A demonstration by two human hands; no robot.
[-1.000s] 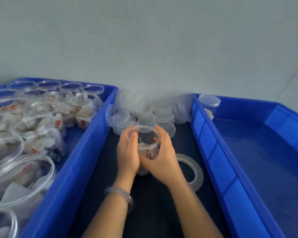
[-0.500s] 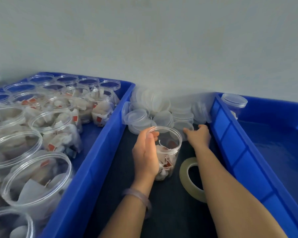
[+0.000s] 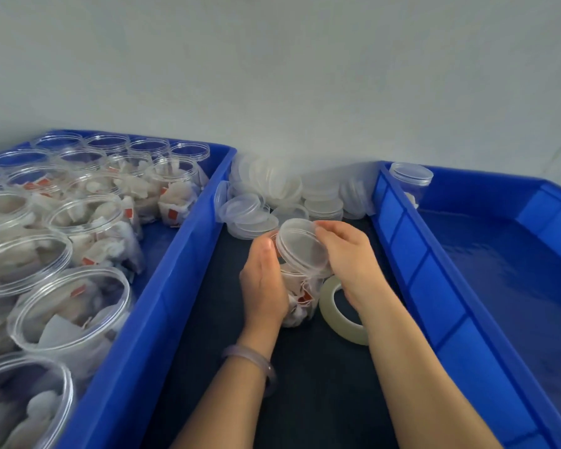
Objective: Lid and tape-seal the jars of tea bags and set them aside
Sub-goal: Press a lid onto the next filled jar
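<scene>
**Plastic lid being held tilted over the jar's mouth**

On the dark bench strip (image 3: 305, 400) between two blue bins, the left hand (image 3: 264, 286) is wrapping its fingers round a clear jar (image 3: 300, 303) of tea bags, which is standing near the middle of the strip. The right hand (image 3: 350, 257) is pinching a clear lid (image 3: 302, 247) by its rim and holding it tilted over the jar's mouth; whether lid and rim are touching I cannot tell. A tape roll (image 3: 327, 303) is leaning just beside the jar, under the right wrist. Loose lids (image 3: 272, 196) are piling against the wall at the strip's far end. Open jars (image 3: 78, 303) of tea bags are crowding the left bin (image 3: 182, 254) up to its inner edge. The right bin (image 3: 434, 286) is holding one lidded jar (image 3: 410, 181) in its far left corner, with blue floor showing across the rest. Dark bench is showing between the forearms at the near end.
</scene>
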